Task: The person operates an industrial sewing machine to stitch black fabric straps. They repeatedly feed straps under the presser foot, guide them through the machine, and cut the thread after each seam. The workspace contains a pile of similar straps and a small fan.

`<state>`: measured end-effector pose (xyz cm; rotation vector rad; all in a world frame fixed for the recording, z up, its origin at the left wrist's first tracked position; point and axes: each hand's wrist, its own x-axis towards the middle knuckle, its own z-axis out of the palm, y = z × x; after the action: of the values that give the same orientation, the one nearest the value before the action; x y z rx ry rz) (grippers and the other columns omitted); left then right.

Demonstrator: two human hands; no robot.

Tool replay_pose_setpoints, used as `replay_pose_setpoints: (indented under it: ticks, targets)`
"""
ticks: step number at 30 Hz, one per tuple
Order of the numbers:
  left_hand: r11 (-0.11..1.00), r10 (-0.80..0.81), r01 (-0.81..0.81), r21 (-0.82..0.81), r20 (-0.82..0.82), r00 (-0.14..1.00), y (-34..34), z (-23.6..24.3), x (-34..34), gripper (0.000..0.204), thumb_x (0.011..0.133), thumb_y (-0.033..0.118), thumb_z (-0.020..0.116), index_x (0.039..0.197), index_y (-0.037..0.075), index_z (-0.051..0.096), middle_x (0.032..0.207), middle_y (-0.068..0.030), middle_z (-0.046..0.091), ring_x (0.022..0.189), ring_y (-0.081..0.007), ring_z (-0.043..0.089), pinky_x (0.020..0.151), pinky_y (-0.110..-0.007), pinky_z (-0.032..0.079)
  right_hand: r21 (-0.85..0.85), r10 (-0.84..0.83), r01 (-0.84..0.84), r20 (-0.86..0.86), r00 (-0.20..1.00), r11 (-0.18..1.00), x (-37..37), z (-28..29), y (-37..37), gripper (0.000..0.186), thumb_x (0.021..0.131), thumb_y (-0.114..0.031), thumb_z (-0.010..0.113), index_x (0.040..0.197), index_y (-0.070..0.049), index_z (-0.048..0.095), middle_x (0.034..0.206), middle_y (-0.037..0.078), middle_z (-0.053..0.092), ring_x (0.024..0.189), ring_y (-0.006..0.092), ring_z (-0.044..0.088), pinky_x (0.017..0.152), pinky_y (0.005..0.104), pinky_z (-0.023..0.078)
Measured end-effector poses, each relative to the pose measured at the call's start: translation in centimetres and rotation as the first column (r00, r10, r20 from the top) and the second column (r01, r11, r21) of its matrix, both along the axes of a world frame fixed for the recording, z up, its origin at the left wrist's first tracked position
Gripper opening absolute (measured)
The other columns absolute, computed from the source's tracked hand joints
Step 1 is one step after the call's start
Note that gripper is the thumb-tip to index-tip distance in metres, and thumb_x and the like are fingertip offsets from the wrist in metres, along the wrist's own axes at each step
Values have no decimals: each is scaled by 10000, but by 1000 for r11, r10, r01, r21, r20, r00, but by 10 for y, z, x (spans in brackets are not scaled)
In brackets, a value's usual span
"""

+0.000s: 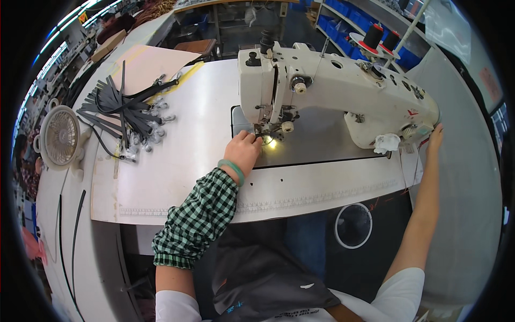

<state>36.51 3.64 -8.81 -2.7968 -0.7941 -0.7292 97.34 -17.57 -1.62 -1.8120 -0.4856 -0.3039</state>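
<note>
A white industrial sewing machine (332, 75) stands before me, its small lamp lit beside the needle. My left hand (244, 151), with a green bangle and a checked sleeve cover above the wrist, is at the presser foot (264, 130). Its fingers are bent and pressed together; whatever they pinch is hidden. My right hand (435, 140) reaches to the machine's right end and grips the handwheel (438, 117), its fingers partly out of sight. To the left lies a loose pile of dark grey straps (126, 115) with clear-wrapped metal pieces at their ends.
A small white fan (60, 137) stands at the left, near two thin black strips (67, 241). Thread cones (373, 37) rise behind the machine, with blue bins (343, 24) on shelves beyond. A ruler scale (300, 203) runs along the table's front edge.
</note>
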Motion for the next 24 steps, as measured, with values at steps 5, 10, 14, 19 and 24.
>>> replay_pose_setpoints:
  ticks: [5,10,14,19,24]
  targets:
    - [1000,21,-20,-9,33,999,1,1,-8,142,720,90,554,848,42,593,780,-54,572,797,-203,525,716,-286,457,-188,93,-91,-1,996,978,-13,30,24,527,908,-404,347,1161,47,448,1116,156,528,1010,245,498,851,330,374]
    - [998,43,-43,-35,-1,999,2,-1,-1,188,703,78,569,888,57,595,874,-50,598,849,-196,541,738,-283,471,-215,79,-71,27,997,974,3,-15,0,522,914,-408,327,1157,36,456,1121,155,524,1030,230,498,838,315,383]
    - [999,40,-40,4,51,998,-2,0,-9,165,718,98,558,869,45,601,816,-54,583,809,-202,529,717,-288,462,21,100,-100,8,995,995,-22,-51,9,519,927,-399,296,1176,39,423,1136,152,511,1030,219,499,852,327,388]
    - [998,55,-57,38,44,998,-7,4,-10,206,729,109,546,917,46,599,789,-49,557,798,-196,517,685,-291,450,347,211,-188,-28,977,919,-35,-30,17,513,917,-424,312,1198,-5,408,1144,141,502,1049,227,489,830,335,403]
    - [999,17,-14,50,-58,998,-5,10,-9,252,736,110,536,973,37,582,786,-45,537,810,-193,511,674,-295,433,-38,94,-97,-87,992,995,6,-6,4,475,907,-435,322,1069,-23,495,989,171,559,950,245,533,756,328,424]
